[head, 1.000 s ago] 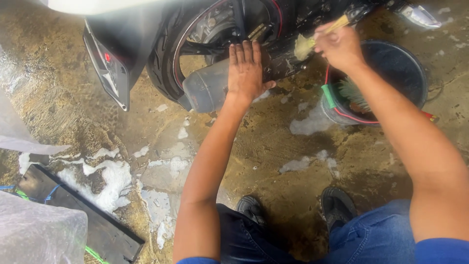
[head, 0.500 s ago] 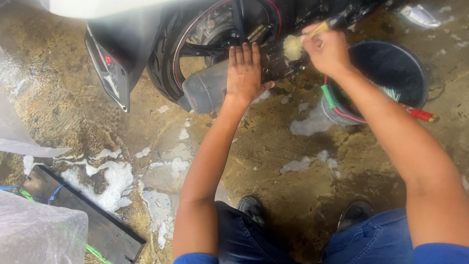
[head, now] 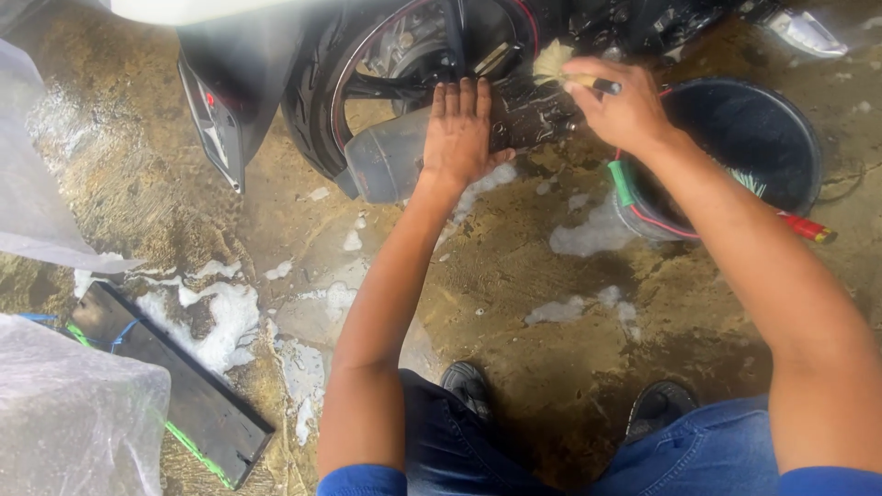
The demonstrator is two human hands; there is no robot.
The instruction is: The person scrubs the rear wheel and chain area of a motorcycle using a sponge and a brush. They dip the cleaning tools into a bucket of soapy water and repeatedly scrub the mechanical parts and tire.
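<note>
My left hand (head: 457, 133) lies flat, fingers spread, on the grey exhaust pipe (head: 390, 161) of a motorcycle beside its rear wheel (head: 413, 64). My right hand (head: 617, 106) grips a brush with a soapy yellowish head (head: 554, 61) and presses it against the dark engine parts just right of the wheel. The wheel has a black tyre and a red-striped rim. Both forearms reach forward from the bottom of the head view.
A black bucket (head: 799, 129) with a green-handled and a red-handled tool inside stands at the right. Soap foam patches (head: 225, 317) lie on the wet concrete floor. A black board (head: 175, 395) and clear plastic sheeting (head: 64, 404) sit at the lower left. My shoes (head: 469, 386) are below.
My right hand has moved the brush left and down, from above the bucket toward the engine parts by the wheel. My left hand has stayed on the exhaust pipe.
</note>
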